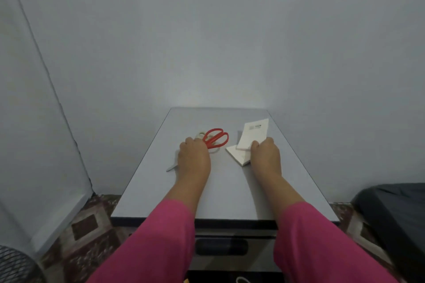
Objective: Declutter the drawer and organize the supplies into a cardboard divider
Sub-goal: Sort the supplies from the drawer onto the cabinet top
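the left hand (194, 156) lies over the red-handled scissors (215, 138) near the middle of the grey tabletop (230, 190), its grip curled on them, handles poking out beyond the knuckles and a blade tip (171, 167) showing at its left. the right hand (265, 154) pinches a white card (251, 135) over a second white pad (238, 155), just beside the scissors. bare tabletop lies nearer the person, with the right edge close by.

The left hand (194, 156) hides most of the scissors' (215, 138) blades; the white cards' (251, 135) print is unreadable
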Action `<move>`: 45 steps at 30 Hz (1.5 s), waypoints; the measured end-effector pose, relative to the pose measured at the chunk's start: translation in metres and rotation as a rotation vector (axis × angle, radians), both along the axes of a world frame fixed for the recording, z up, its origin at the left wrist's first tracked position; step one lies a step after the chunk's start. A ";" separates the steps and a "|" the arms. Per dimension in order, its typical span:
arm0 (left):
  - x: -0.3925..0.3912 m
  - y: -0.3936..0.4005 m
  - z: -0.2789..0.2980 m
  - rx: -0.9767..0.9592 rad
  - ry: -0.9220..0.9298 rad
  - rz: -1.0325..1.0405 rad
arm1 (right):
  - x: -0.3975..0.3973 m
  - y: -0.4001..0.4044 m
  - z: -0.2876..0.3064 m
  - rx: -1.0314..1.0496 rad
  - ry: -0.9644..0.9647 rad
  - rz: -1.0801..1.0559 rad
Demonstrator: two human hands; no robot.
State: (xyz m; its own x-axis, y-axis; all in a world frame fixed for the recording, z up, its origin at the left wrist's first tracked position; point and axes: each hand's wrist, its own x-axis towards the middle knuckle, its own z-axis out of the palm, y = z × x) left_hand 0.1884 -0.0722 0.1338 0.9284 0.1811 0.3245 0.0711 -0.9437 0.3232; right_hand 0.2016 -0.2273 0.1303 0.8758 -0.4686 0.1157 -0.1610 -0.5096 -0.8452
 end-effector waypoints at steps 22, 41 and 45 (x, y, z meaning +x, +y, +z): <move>0.036 0.026 -0.004 -0.238 -0.092 0.000 | 0.029 -0.008 -0.006 -0.031 -0.117 -0.052; 0.044 0.028 -0.015 -0.232 -0.040 -0.019 | 0.024 -0.006 -0.004 -0.073 -0.124 -0.029; 0.042 0.026 -0.013 -0.254 -0.065 -0.020 | 0.022 -0.005 -0.001 -0.139 -0.094 -0.046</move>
